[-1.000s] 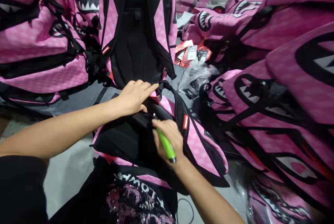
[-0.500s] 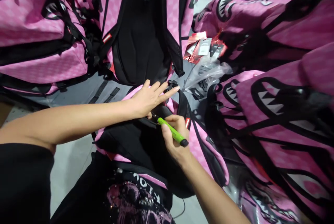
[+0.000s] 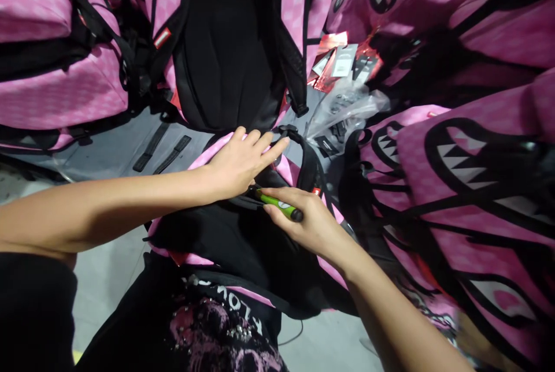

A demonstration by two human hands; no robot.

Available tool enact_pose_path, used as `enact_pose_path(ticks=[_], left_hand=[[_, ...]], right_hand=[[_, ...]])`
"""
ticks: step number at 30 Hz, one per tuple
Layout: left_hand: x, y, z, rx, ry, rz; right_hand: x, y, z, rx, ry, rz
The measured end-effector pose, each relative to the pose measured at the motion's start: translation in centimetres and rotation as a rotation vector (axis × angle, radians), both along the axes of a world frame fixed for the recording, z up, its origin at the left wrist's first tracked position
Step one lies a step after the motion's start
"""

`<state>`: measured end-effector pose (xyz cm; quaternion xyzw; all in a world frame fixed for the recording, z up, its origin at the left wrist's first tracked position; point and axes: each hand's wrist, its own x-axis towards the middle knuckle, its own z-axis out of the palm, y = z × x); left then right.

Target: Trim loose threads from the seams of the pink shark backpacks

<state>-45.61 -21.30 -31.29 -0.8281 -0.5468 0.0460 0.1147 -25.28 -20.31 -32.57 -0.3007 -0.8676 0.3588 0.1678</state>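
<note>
Right hand (image 3: pixel 313 215): gripping green tool (image 3: pixel 280 204) | left hand (image 3: pixel 243 161): spread on backpack (image 3: pixel 225 236) | axis: slanted (tip upper-left)

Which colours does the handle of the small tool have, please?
The handle is bright green with a black end, seen best in the head view.

I see a grey table (image 3: pixel 115 149) with 2 black straps (image 3: pixel 173 154) lying near each other. To their right sits a clear bag (image 3: pixel 336 107), just beside red and white tags (image 3: pixel 344 61). Pink backpacks (image 3: pixel 459 141) crowd my right; a thin cord (image 3: pixel 295 335) lies on the floor (image 3: pixel 106 285).
</note>
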Motion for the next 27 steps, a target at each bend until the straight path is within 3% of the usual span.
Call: enact_pose_path(ticks=[6,12,17,27], left_hand=[[-0.2,0.3,-0.1,-0.014,-0.062,-0.002],[0.3,1.7,-1.3,0.000,-0.085,-0.217],[0.9,1.8,-1.3,-0.104,-0.119,-0.120],[0.9,1.3,-0.1,-0.218,-0.240,0.004]], right_hand=[[0.5,-0.5,0.6,0.280,-0.205,-0.006],[0.9,-0.4,-0.2,0.234,-0.136,-0.017],[0.4,-0.1,-0.1,0.154,-0.178,-0.022],[-0.8,-0.2,0.9,0.147,-0.262,-0.042]])
